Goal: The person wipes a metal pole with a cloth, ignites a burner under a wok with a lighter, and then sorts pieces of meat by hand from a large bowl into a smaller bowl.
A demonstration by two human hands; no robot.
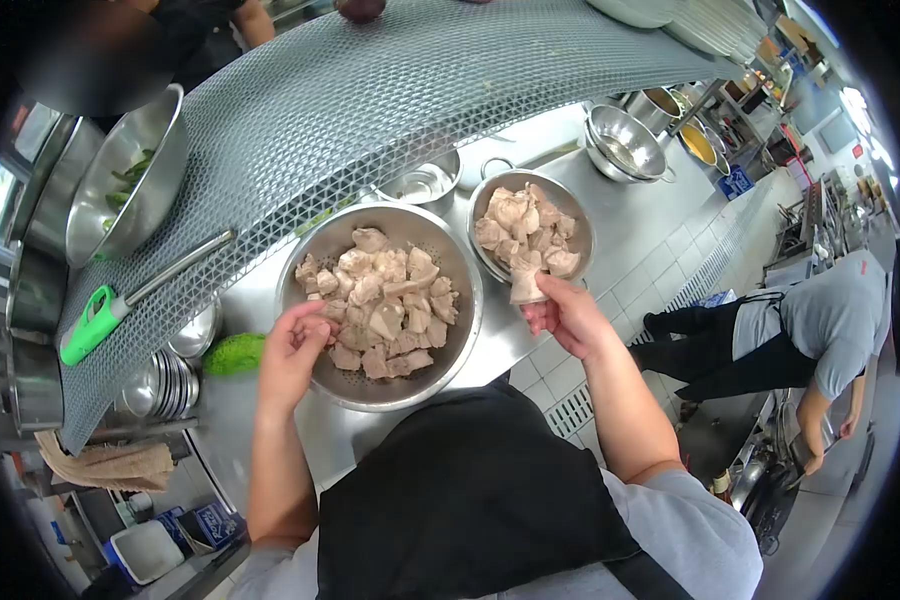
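My left hand [292,350] pinches a meat piece [322,328] at the colander [370,392] rim on the table [630,215]; my right hand [568,315] clasps a chunk [526,287] beside the smaller bowl [574,205]. I'd keep grips firm, since wet meat slips.

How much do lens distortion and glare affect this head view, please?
Head view: strong fisheye bends the mesh shelf and blacks out the corners. Glare is mild, on the empty steel bowl. The colander, left hand and right hand with its meat piece stay sharp. A blurred patch covers the top left.
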